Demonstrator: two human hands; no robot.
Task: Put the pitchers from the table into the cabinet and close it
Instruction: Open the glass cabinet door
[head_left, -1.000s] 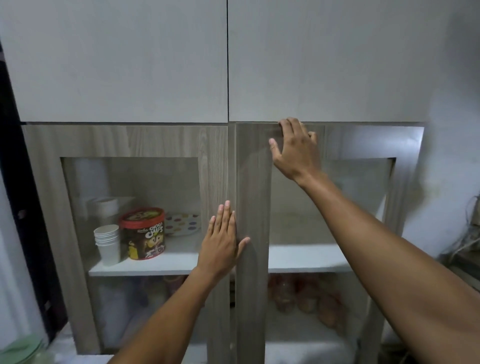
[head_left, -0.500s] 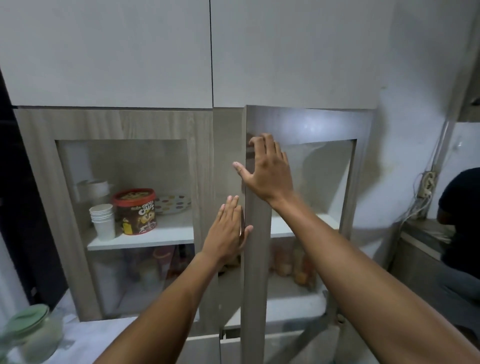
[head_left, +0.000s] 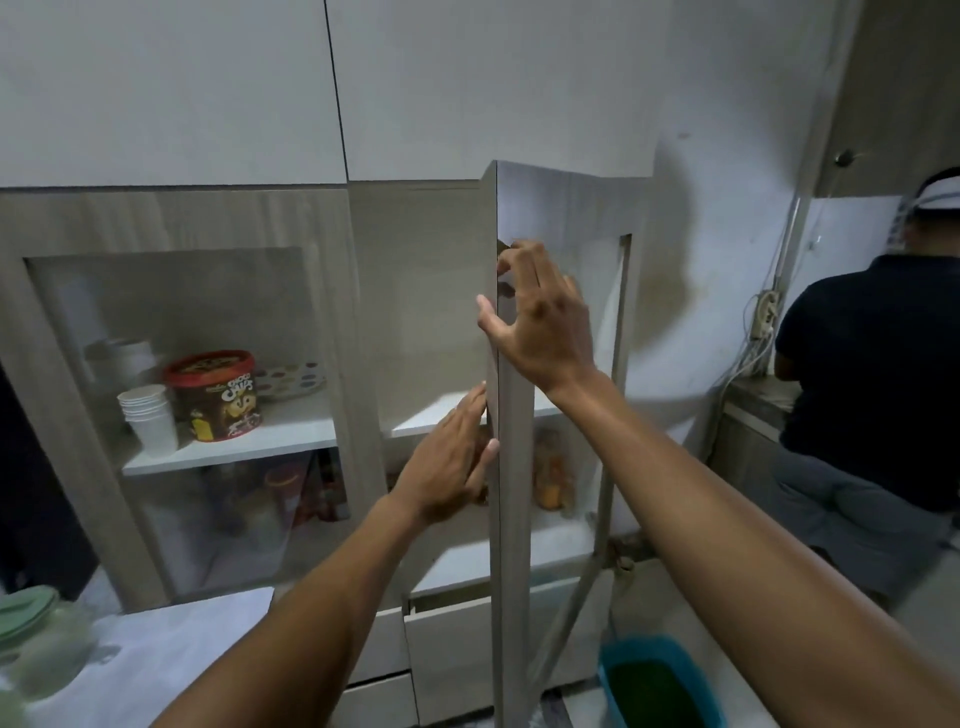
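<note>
The right cabinet door, a wood frame with a glass pane, stands swung out toward me, edge on. My right hand curls its fingers round that door's free edge at upper height. My left hand is flat with fingers stretched, touching the door's edge lower down, in front of the open compartment. A clear pitcher with a pale green lid stands on the white table at the bottom left, partly cut off. The left cabinet door is closed.
Behind the left glass are stacked paper cups, a red Choco Chips tub and a dotted plate. Jars sit on the lower shelf. White drawers lie below. A blue bin stands on the floor. Another person stands at the right.
The right door has swung from shut to wide open. My right hand went from flat on its face to gripping its edge. The view has shifted back and to the right.
</note>
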